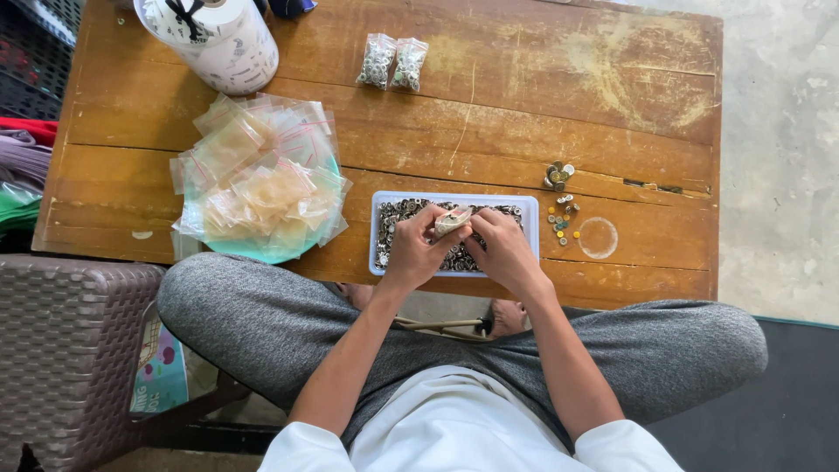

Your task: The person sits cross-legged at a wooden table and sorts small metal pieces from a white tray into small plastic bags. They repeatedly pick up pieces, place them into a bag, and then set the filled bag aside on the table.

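Small clear bag (453, 220), partly filled, held up between both hands just above white tray (377, 229) of small metal rings, at near edge of low wooden table (524, 79). Left hand (418, 246) pinches bag from left side, fingers curled on it; right hand (500, 249) grips it from right, fingertips at bag's top. Tray packed with silvery rings, hands cover its middle. Left of tray: heap of empty clear zip bags (258, 179) piled on teal plate. Far side of table: two filled bags (392, 63) lying side by side, touching. Far left corner: big white roll (218, 39). Right of tray: small cluster of loose buttons (561, 214), mixed colours, and clear round lid (599, 238) just beside them. Person sits cross-legged in grey trousers, near side.
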